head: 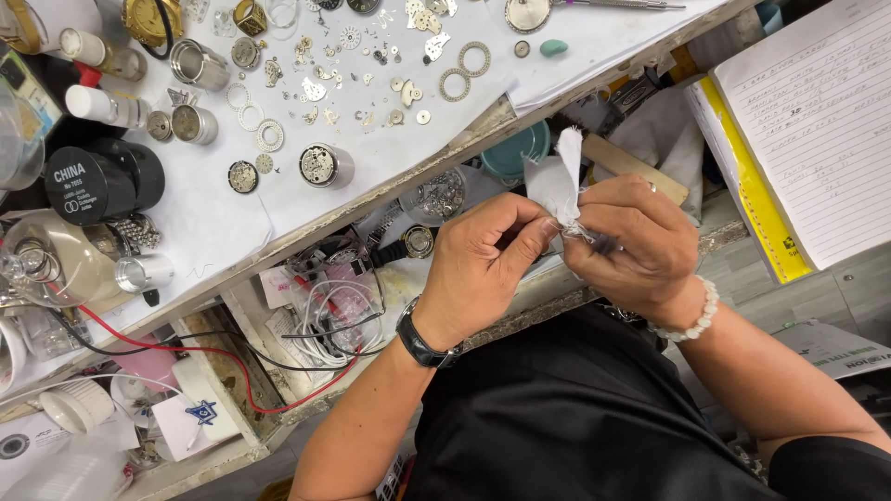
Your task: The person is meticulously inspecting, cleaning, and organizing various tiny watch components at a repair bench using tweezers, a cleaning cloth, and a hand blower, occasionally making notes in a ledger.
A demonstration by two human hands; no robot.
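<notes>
Head view, looking down over a watch-repair bench. Left hand [487, 260], with a black wristwatch [422, 341] on the wrist, fingers curled and thumb pressed against a scrap of white cloth [557, 176]. Right hand [640, 246], with a white bead bracelet [694, 315] on the wrist, fingers bunched tight around the cloth's lower end, pinching it together with something small and mostly hidden. Cloth held just off the bench edge, above the lap, its free end sticking up between the two hands.

On the white bench sheet [390, 153]: scattered gears, toothed rings and plates. Small metal cup [325, 165] holding a watch movement; two more metal cups [195, 122] near it, contents unclear. Black round canister [97, 181] at left, closed. Clear glass dome [56, 260] at far left with rings beneath. Open drawer [306, 306] below the bench edge, full of white and red cables, paper slips and watch parts. Lined notebook [817, 121] at upper right.
</notes>
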